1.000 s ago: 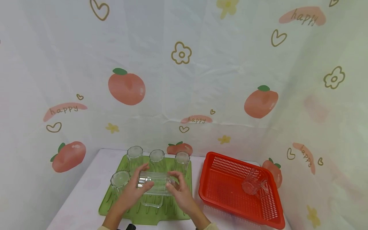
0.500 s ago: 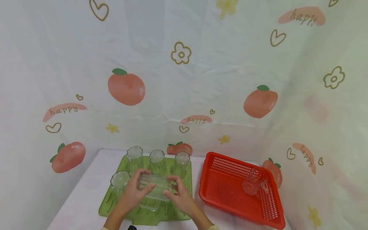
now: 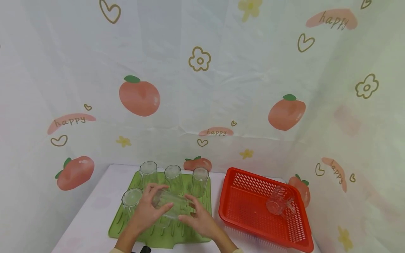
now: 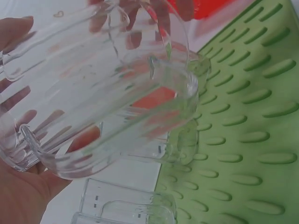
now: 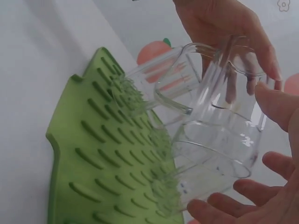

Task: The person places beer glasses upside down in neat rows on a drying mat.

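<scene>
A clear glass mug is held on its side between both hands above the green drying mat. My left hand grips its left end, with thumb and fingers on opposite sides. At the other end, my right hand curls its thumb and fingers around the glass. The mug's handle points down toward the mat in the right wrist view. In the left wrist view the mug body fills much of the picture, and left-hand fingers show through it.
Several upside-down glasses stand on the mat, including a back-left glass, a back-right glass and a front-left glass. To the right sits a red basket with another glass mug inside. A patterned curtain hangs behind.
The held mug has tilted, its right end dipping lower, and its handle has turned. Both hands have shifted only slightly with it. The basket and standing glasses stay put.
</scene>
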Demonstrator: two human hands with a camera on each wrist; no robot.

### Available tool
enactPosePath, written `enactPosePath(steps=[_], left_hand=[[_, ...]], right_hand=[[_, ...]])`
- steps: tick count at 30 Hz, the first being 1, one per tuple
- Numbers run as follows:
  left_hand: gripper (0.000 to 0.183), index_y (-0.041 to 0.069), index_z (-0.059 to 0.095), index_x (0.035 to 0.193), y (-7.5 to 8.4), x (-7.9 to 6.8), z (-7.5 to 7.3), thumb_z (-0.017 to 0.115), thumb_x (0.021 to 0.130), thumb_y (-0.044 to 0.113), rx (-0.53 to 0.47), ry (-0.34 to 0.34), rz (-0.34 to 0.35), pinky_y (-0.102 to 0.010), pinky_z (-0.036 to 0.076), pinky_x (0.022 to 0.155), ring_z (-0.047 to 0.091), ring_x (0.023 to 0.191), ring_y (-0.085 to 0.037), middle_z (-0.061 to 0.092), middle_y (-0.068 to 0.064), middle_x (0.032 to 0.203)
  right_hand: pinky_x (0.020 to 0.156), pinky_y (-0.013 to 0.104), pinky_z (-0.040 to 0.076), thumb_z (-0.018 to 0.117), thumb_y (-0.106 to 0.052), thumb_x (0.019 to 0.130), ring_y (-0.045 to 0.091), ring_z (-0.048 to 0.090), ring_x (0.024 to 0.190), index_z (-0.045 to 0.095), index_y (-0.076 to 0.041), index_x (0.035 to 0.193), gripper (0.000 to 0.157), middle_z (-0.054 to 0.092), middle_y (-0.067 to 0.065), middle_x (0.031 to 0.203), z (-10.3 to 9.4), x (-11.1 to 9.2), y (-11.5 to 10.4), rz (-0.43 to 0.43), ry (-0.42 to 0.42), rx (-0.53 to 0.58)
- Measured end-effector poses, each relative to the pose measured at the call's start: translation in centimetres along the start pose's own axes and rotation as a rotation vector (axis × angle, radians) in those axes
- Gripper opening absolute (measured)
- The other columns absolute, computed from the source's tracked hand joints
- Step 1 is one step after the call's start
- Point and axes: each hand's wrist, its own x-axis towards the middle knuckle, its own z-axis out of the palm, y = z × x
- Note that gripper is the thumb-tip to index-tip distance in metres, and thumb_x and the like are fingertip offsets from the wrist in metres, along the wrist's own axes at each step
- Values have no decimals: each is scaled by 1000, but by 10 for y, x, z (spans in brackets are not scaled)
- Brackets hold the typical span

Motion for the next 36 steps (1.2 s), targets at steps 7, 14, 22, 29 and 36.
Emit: enactPosePath(steps=[7,14,22,29,36], left_hand=[[65,33,60,136,0,0,4,90,78,33,48,51,25,-27,49,71,50,105,-12,51,2,119],[69,29,62,134,0,1,11,93,72,36,117,102,20,-38,56,79,58,119,-26,54,0,131],[72,26,65,133,-5,0,22,95,68,34,196,126,47,-30,57,73,62,114,-25,52,-2,137],[71,20,69,128,-14,-1,32,97,64,34,288,153,144,-37,61,74,68,112,-29,59,-7,135],[71,21,71,125,-22,1,43,99,60,28,313,175,146,-46,61,82,63,120,-33,61,-10,136]], right_hand=[[108,65,45,62,-52,98,42,43,145,32,-22,157,73,40,8,161,-10,-4,-6,-28,101,-198],[107,70,42,59,-62,96,39,39,147,33,-19,157,78,36,11,162,-19,-5,-6,-55,235,-458],[108,68,44,61,-70,90,47,38,146,36,-16,156,89,36,19,160,-26,-7,-9,-18,344,-639],[117,75,24,57,-78,86,54,21,153,31,-21,160,97,29,20,164,-31,-10,-9,41,351,-728],[118,75,24,57,-82,83,51,21,154,33,-21,160,100,29,20,165,-39,-13,-5,77,361,-752]])
